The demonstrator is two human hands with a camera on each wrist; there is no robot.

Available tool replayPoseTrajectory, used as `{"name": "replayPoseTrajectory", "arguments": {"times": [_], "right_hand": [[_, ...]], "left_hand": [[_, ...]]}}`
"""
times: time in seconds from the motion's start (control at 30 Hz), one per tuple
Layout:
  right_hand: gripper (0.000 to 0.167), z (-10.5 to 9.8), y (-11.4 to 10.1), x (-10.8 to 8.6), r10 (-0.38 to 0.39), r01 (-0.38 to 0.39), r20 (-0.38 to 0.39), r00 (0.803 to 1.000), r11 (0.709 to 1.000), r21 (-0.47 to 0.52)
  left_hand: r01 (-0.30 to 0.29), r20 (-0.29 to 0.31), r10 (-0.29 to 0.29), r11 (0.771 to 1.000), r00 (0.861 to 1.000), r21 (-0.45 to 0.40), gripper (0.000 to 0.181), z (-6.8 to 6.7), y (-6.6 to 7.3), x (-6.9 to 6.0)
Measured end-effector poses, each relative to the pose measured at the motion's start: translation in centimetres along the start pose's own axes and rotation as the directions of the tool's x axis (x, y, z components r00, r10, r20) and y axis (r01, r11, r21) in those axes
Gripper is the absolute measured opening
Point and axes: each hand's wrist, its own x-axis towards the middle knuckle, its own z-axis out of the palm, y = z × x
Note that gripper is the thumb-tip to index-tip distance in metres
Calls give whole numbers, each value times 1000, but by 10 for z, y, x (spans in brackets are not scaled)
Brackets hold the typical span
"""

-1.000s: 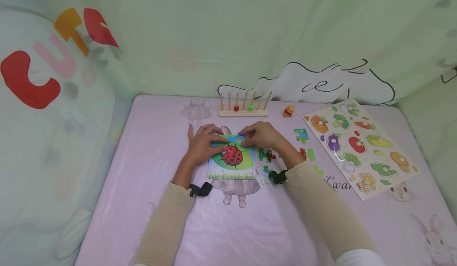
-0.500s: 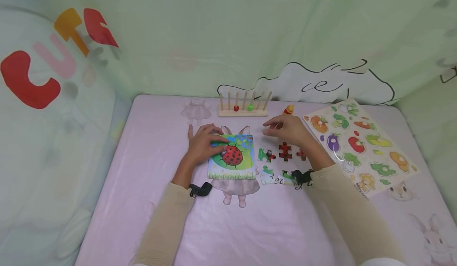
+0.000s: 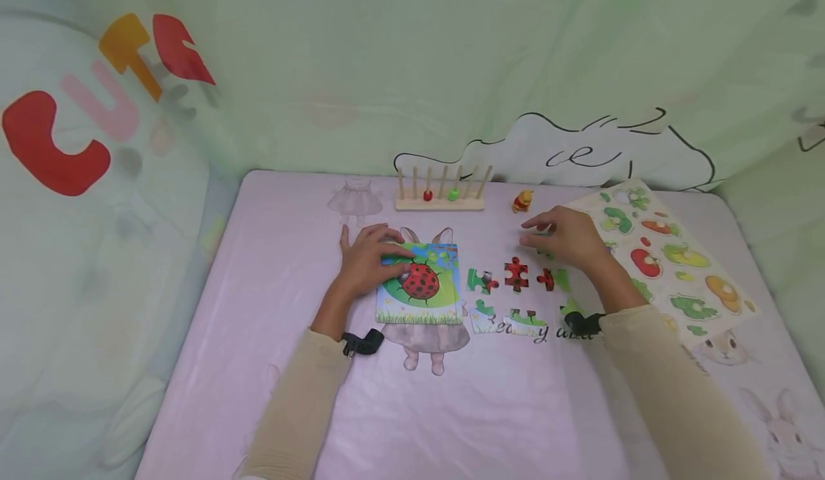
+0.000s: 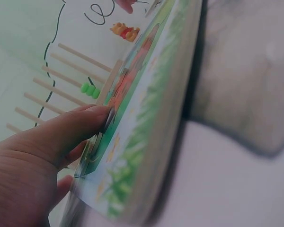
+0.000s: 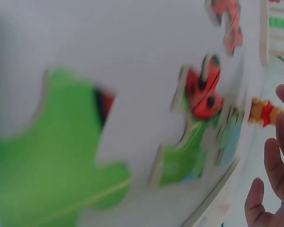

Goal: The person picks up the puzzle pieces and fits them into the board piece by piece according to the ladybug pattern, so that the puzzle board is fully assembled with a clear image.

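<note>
The ladybug puzzle board (image 3: 419,301) lies on the table with my left hand (image 3: 370,258) resting on its left part. In the left wrist view the thumb of my left hand (image 4: 52,142) touches the picture on the board (image 4: 137,142). My right hand (image 3: 570,236) is over the right side of the loose pieces, fingers slightly bent and nothing seen in them; it partly covers one piece (image 3: 545,254). A red piece (image 3: 515,274) and a green-and-red piece (image 3: 480,279) lie between the hands. The right wrist view shows a large green piece (image 5: 66,156) close up.
Behind the board stands a wooden peg rack (image 3: 440,205) with red and green beads. A small bear figure (image 3: 522,201) is right of it. The vegetable board (image 3: 696,279) lies at the right, partly behind my right arm. More loose pieces (image 3: 528,322) are nearer the front.
My right hand has left the top edge of the ladybug board and moved right, over the loose pieces. Less of the vegetable board shows. My left hand has stayed in place.
</note>
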Motion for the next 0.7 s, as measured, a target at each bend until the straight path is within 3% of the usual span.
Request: {"name": "replayPoseTrajectory", "arguments": {"times": [0.27, 0.53, 0.7], "right_hand": [[43, -2, 16, -4, 72, -72, 5, 997, 997, -13], [45, -7, 30, -7, 42, -43, -14, 999, 997, -61], [45, -7, 33, -6, 75, -75, -6, 997, 996, -44]], "left_hand": [[0, -1, 0, 1000, 1000, 10, 22, 0, 1, 0], [6, 8, -6, 1000, 1000, 5, 23, 1, -1, 1], [15, 13, -15, 1000, 1000, 7, 24, 3, -2, 1]]}}
